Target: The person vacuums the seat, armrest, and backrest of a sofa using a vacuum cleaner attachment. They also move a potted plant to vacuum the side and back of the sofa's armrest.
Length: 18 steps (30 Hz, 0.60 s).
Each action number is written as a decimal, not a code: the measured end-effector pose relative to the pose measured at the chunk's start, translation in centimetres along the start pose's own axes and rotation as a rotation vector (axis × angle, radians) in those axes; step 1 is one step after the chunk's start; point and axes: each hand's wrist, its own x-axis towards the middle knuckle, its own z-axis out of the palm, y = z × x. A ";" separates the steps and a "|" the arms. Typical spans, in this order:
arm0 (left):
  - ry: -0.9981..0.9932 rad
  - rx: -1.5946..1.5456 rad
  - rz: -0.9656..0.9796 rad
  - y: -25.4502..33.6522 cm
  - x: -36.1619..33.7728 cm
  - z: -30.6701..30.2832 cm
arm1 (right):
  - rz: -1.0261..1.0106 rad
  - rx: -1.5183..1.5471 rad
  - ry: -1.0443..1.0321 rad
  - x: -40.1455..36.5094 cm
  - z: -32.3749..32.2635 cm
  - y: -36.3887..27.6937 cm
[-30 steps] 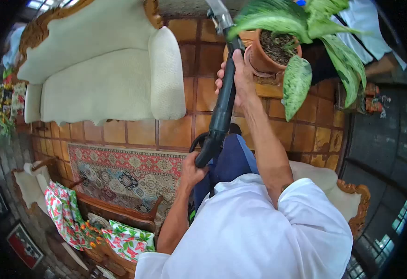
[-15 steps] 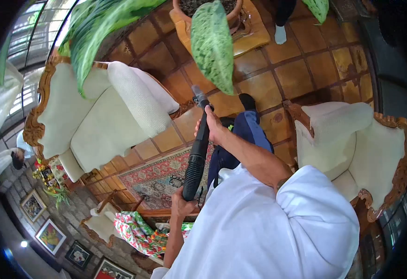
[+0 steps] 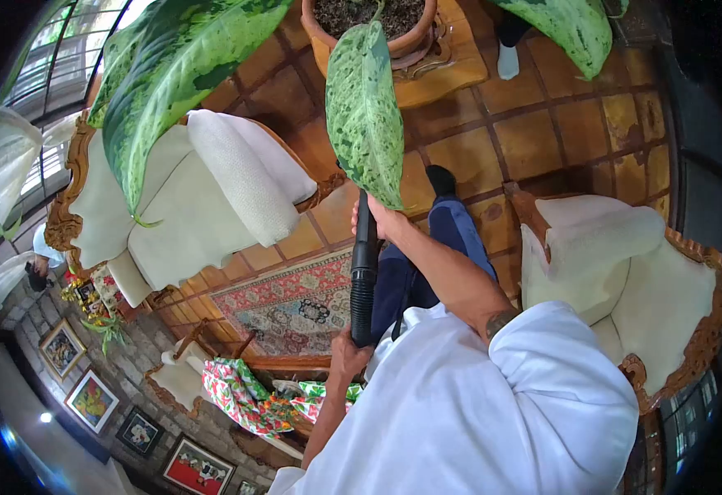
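A black ribbed vacuum hose with a smooth black tube (image 3: 364,256) runs upright in front of my body. My left hand (image 3: 349,355) is wrapped round the lower, ribbed end near my waist. Further up, my right hand (image 3: 384,218) grips the smooth tube, its fingers partly hidden by the tube and a leaf. A large speckled green leaf (image 3: 365,115) hangs over the tube's far end and hides the tip.
The leaf's clay pot (image 3: 415,37) stands on a wooden table (image 3: 460,62). A cream sofa (image 3: 192,210) is at left, a cream armchair (image 3: 596,247) at right, a patterned rug (image 3: 287,313) beyond my legs. Another person's foot (image 3: 508,63) shows at top; a person (image 3: 43,256) is at far left.
The view has moved closer to the plant, and the leaves look larger. Tube and hose now stand more upright, and the tip has gone behind the leaf. Both hands keep their hold.
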 end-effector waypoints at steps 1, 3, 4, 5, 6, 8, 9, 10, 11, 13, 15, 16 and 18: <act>0.002 -0.037 0.012 -0.6 0.1 0.3 | 0.005 0.009 0.001 -0.2 0.2 0.2; -0.020 -0.061 -0.031 -0.7 0.0 0.0 | 0.035 -0.009 0.040 -0.6 0.7 0.7; -0.080 -0.063 -0.079 0.2 -0.1 -1.2 | 0.007 -0.039 0.038 -0.5 0.7 1.2; -0.137 -0.064 -0.125 0.5 -0.1 -2.1 | 0.005 -0.034 0.038 -0.4 0.8 1.6; -0.137 -0.059 -0.121 -0.6 0.0 -2.0 | -0.015 -0.035 0.068 -0.6 1.1 2.0; -0.077 -0.031 -0.079 -3.8 0.2 -1.5 | -0.046 -0.041 0.095 -0.4 1.3 2.9; -0.069 -0.039 -0.066 -4.6 0.2 -1.7 | -0.046 -0.026 0.113 -0.1 1.1 3.4; -0.076 -0.039 -0.061 -5.5 0.3 -1.9 | -0.050 -0.020 0.129 0.3 0.9 3.8; -0.077 -0.046 -0.053 -6.6 0.5 -2.0 | -0.066 -0.051 0.122 0.5 0.7 4.3; -0.054 -0.075 -0.007 -10.4 1.6 -1.8 | -0.148 -0.022 0.130 0.2 0.3 5.6; -0.003 -0.137 0.024 -14.2 2.1 -2.4 | -0.227 0.012 0.120 -1.0 1.0 7.0; -0.011 -0.110 0.047 -15.4 2.5 -3.3 | -0.264 0.021 0.144 -2.1 2.3 7.8; 0.047 -0.142 0.072 -19.1 2.4 -4.2 | -0.311 -0.028 0.060 -3.4 4.4 10.1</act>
